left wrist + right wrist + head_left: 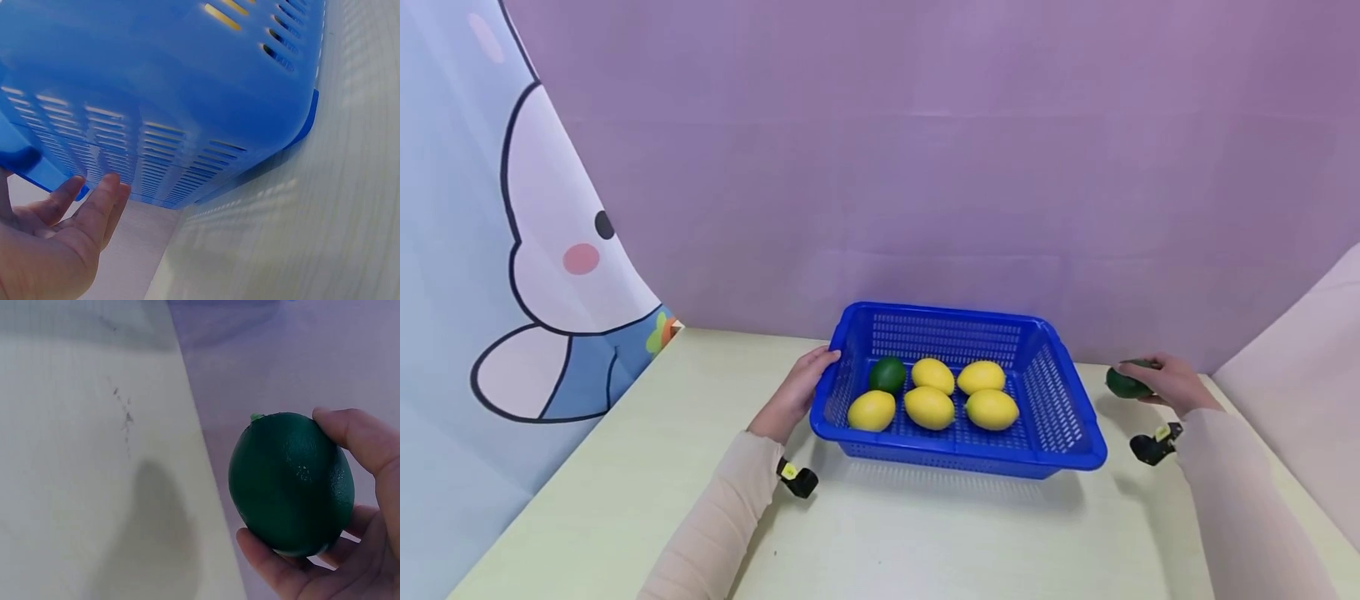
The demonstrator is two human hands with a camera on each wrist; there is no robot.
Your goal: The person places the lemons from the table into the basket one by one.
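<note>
A blue plastic basket [955, 454] with slotted walls sits on the table. Inside it lie several yellow lemons [929, 408] and one dark green lime [887, 375] at the left. My left hand [801, 387] holds the basket's left rim, the thumb over the edge. From the left wrist view, the fingers [100, 206] of that hand lie against the slotted outer wall [156, 75]. Off to the right of the basket, my right hand [1172, 385] grips another green lime [290, 484] between thumb and fingers, above the table's back edge area.
The pale table [880, 542] ends at a purple cloth backdrop [925, 167]. A blue cloth with a cartoon figure [565, 292] hangs at the left, and a white cloth [1300, 375] closes the right side. Each wrist wears a small black camera [801, 482].
</note>
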